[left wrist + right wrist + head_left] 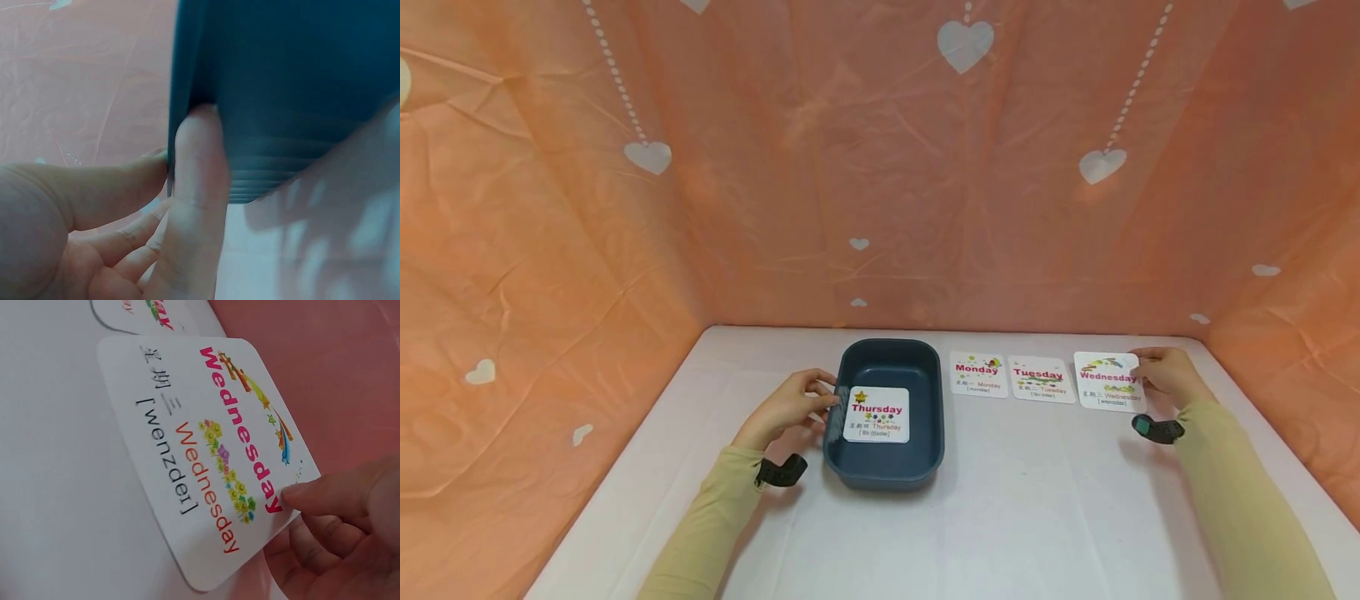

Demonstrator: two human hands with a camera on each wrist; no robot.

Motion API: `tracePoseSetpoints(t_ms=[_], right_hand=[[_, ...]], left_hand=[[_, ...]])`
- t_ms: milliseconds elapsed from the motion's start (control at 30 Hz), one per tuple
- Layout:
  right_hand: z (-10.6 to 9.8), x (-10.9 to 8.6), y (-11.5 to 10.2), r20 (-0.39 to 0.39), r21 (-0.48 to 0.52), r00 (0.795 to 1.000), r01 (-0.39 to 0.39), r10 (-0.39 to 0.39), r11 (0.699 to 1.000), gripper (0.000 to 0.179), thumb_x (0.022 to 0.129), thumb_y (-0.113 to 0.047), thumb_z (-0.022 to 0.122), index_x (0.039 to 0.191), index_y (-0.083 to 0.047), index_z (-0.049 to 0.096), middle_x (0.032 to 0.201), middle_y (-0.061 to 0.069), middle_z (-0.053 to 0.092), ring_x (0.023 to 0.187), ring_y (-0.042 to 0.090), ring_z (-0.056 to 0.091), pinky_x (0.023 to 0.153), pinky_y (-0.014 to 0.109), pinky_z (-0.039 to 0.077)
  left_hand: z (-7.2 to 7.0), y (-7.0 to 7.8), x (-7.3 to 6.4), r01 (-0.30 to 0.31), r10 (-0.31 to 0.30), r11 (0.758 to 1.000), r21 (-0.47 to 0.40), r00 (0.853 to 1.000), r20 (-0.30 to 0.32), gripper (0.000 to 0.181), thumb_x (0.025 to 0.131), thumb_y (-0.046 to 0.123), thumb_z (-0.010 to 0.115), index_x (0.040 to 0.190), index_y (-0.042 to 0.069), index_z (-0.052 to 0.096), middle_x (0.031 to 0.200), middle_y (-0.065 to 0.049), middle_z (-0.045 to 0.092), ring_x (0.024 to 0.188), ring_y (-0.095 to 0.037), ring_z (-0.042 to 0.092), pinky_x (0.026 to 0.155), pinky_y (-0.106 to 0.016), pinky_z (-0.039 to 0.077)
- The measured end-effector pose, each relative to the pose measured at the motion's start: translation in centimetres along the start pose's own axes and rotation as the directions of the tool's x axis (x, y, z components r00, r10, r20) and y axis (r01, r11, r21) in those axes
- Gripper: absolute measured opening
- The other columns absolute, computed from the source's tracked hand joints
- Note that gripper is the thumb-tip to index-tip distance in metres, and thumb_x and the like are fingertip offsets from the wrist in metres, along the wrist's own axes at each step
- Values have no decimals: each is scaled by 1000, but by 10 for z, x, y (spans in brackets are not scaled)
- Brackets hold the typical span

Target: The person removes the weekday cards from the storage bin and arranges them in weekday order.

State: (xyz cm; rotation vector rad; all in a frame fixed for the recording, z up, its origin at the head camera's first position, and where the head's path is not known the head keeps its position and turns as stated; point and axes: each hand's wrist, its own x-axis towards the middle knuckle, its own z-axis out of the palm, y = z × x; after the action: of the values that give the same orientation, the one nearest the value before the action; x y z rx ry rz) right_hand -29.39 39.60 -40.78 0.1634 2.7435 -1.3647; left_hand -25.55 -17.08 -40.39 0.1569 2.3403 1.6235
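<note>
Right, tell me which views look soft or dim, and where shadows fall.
Left wrist: dim, bluish and soft, finger-like shadows on the white table beside the tray; right wrist: crisper, the Wednesday card legible; head: a soft shadow beside the right sleeve.

the white table [1007, 508] bears a dark blue tray [886, 467] at eleven o'clock, a monday card [978, 375] at one and a tuesday card [1042, 381] at two.
</note>
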Motion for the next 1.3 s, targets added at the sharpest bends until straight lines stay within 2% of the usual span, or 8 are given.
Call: tracePoseSetpoints(t_ms=[100, 200, 300, 467, 567, 833, 1100, 1300], right_hand=[[3, -1, 2, -22, -9, 1000, 4, -4, 1000, 50, 90, -4, 57, 132, 19, 40, 118, 31, 51, 84, 12, 53, 65, 18, 48], [6, -2, 5, -17, 68, 999, -34, 35, 997, 52, 90, -3, 57, 134, 17, 38, 114, 26, 51, 88, 18, 51, 67, 18, 47], [8, -2, 8, -14, 96, 998, -60, 61, 994, 54, 89, -4, 59, 135, 16, 38, 110, 21, 51, 92, 22, 49, 67, 19, 48], [10, 2, 13, -61, -30, 998, -34, 32, 999, 51, 87, -6, 63, 128, 17, 45, 98, 15, 61, 88, 24, 51, 63, 18, 46], [10, 3, 14, -76, -57, 996, -41, 36, 998, 50, 86, -7, 64, 127, 17, 47, 94, 13, 63, 88, 25, 51, 65, 21, 44], [12, 2, 12, -86, -51, 995, -51, 47, 997, 50, 86, -6, 63, 127, 17, 47, 95, 15, 62, 90, 27, 50, 66, 22, 42], [13, 0, 10, -70, -42, 995, -71, 68, 997, 51, 86, -7, 62, 127, 17, 46, 112, 30, 51, 102, 41, 42, 82, 44, 35], [14, 3, 11, -54, 11, 994, -93, 94, 996, 52, 86, -4, 62, 129, 18, 43, 116, 32, 48, 104, 40, 41, 79, 37, 38]], left_hand=[[0, 0, 1, 1, -1, 1000, -7, 1000, 2, 36, 91, 1, 62, 124, -6, 49, 90, -14, 57, 65, -18, 60, 56, -35, 56], [0, 0, 1, 1, -1, 1000, -6, 1000, 4, 36, 91, 1, 62, 124, -6, 48, 90, -14, 57, 64, -19, 60, 56, -36, 56], [0, 0, 1, 3, -3, 1000, -4, 1000, 0, 35, 91, 1, 62, 123, -5, 49, 89, -14, 58, 62, -19, 59, 57, -38, 57], [-1, -1, 0, 2, -2, 1000, 3, 1000, -1, 36, 91, 3, 63, 123, -5, 49, 89, -14, 58, 61, -19, 59, 56, -36, 56], [-1, -2, 1, 1, -1, 1000, 9, 1000, 1, 37, 91, 3, 63, 124, -5, 49, 89, -14, 58, 62, -20, 59, 56, -36, 56], [0, 0, 1, 4, -4, 1000, 16, 1000, -6, 33, 92, 3, 62, 122, -4, 51, 89, -14, 59, 62, -22, 60, 57, -39, 57], [1, 0, 0, 4, -4, 1000, 17, 1000, -9, 32, 92, 3, 62, 122, -4, 51, 89, -14, 58, 62, -19, 60, 56, -37, 56], [1, 0, -2, 7, -7, 1000, 8, 1000, -12, 33, 92, 4, 62, 122, -3, 51, 90, -14, 58, 63, -19, 60, 56, -36, 56]])
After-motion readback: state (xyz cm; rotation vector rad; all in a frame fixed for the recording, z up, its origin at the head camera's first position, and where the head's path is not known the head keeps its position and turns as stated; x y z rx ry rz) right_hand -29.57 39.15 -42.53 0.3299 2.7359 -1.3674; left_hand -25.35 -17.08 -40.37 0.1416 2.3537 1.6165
